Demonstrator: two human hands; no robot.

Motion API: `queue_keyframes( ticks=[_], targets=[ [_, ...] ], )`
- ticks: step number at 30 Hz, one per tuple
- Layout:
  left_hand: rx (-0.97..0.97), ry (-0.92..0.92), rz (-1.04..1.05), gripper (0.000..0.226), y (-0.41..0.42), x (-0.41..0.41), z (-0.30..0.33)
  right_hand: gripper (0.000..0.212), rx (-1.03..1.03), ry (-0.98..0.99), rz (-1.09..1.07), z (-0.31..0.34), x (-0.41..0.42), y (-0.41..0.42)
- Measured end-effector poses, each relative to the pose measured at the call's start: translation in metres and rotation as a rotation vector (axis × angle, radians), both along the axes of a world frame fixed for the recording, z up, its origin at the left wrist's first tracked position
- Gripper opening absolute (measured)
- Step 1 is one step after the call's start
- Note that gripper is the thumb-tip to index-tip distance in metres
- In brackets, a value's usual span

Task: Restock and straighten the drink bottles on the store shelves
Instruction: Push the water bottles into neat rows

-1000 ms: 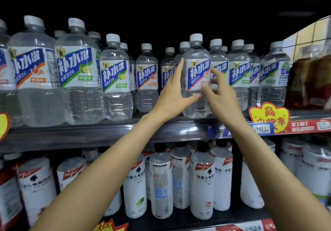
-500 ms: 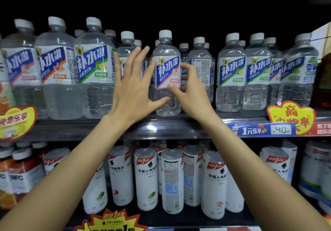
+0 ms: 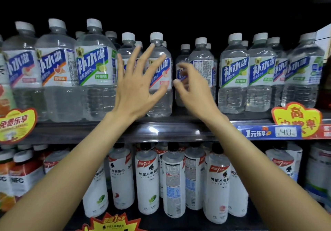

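I see the left hand (image 3: pixel 136 89) spread wide, fingers straight and fanned in front of the peach-label bottle (image 3: pixel 160 80), which stands upright at the front of the upper shelf (image 3: pixel 125 130). Whether the thumb tip touches the bottle's lower side I cannot tell; nothing is gripped. The right hand (image 3: pixel 193 91) sits just right of that bottle with its fingers loosely curled and blurred, holding nothing that I can make out.

My worry is the gap. The peach-label bottle has open space on its right, and behind that gap stand a set-back bottle (image 3: pixel 182 73) and a backward-facing bottle (image 3: pixel 202 69) showing its printed panel instead of its front. If the right hand reaches in fast, I judge the knuckles could clip the peach-label bottle and rock it toward the shelf edge, where nothing but a low lip would stop it falling onto the white bottles (image 3: pixel 148 180) below. The fanned left fingers could likewise nudge the lime-label bottle (image 3: pixel 95 69) just beside them and spoil its facing.

Against half a second ago, the peach-label bottle stands in the same spot with its label to the front, but both hands have let go: the left thumb and right fingers no longer pinch its sides. The left hand has opened further and drifted slightly back, and the right hand has pulled away to the right.
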State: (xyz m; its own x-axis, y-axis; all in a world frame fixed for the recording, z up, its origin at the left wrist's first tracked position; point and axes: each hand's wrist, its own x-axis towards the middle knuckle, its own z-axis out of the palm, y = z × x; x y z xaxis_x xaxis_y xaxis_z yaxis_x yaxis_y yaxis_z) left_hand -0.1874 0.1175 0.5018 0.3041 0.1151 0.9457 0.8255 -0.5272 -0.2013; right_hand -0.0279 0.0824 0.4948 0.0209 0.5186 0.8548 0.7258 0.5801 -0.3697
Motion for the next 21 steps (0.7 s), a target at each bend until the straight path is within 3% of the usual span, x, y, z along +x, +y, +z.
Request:
queue_keyframes(
  ticks=[5, 11, 16, 21],
  targets=[
    [0.001, 0.042, 0.161, 0.091, 0.009, 0.026, 0.0, 0.054, 0.071, -0.237, -0.593, 0.013, 0.031, 0.005],
    [0.015, 0.065, 0.23, 0.097, 0.019, 0.028, -0.003, 0.093, -0.09, -0.362, -0.804, 0.031, 0.024, 0.026],
    [0.015, 0.071, 0.215, 0.096, 0.019, 0.027, -0.004, 0.09, -0.036, -0.173, -0.454, 0.034, 0.041, 0.02],
    [0.004, 0.054, 0.158, 0.09, 0.017, 0.027, -0.004, 0.098, -0.192, 0.062, 0.012, 0.041, 0.052, 0.008]
  ],
)
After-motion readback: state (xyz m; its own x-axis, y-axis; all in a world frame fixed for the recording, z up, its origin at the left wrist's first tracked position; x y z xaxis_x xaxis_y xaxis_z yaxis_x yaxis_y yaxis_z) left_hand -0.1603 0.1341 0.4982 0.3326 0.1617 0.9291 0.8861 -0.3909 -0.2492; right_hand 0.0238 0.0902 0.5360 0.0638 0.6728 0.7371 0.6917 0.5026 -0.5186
